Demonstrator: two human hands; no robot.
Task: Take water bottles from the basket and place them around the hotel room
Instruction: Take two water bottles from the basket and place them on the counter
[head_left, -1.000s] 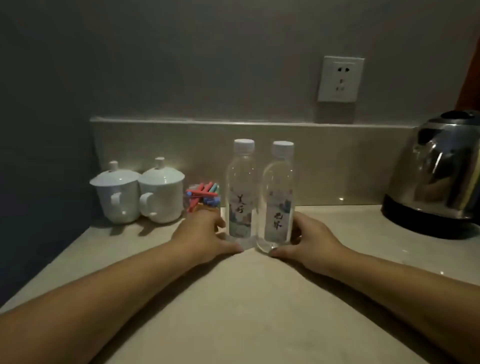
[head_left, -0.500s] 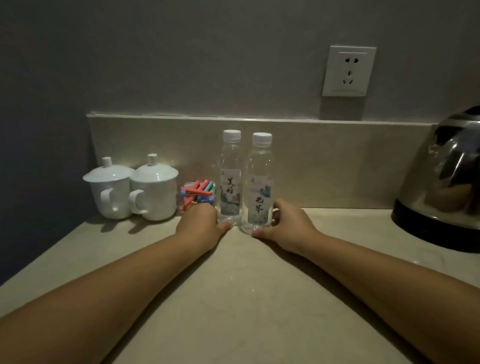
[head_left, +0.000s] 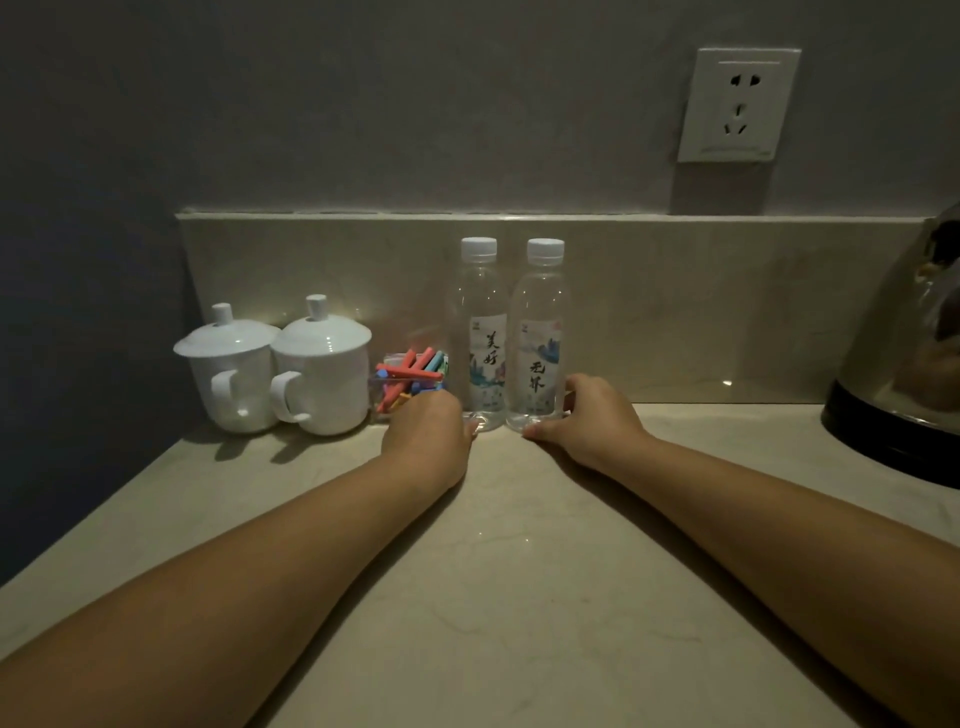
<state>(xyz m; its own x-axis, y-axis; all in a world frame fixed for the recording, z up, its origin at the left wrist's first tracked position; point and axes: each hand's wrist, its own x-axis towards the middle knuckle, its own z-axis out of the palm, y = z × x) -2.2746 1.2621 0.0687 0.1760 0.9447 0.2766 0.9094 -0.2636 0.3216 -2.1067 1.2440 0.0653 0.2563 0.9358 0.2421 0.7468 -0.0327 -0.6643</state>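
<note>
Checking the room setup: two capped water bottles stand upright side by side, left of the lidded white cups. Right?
No: the head view shows the water bottles standing right of the lidded white cups, not left. The rest holds.

Stone countertop (head_left: 493, 571), dimly lit. Two clear water bottles with white caps stood upright and touching, near the backsplash (head_left: 675, 312): left bottle (head_left: 480, 332) and right bottle (head_left: 540, 338). The left hand (head_left: 426, 436) held the left bottle's base, thumb in front. The right hand (head_left: 592, 421) curled round the right bottle's base. Leftward stood a lidded white cup (head_left: 234, 374), a second lidded cup (head_left: 327, 374) and a clear holder of coloured sachets (head_left: 410, 379). A steel kettle (head_left: 898, 374) stood far right. Wall socket (head_left: 737, 104) above.
</note>
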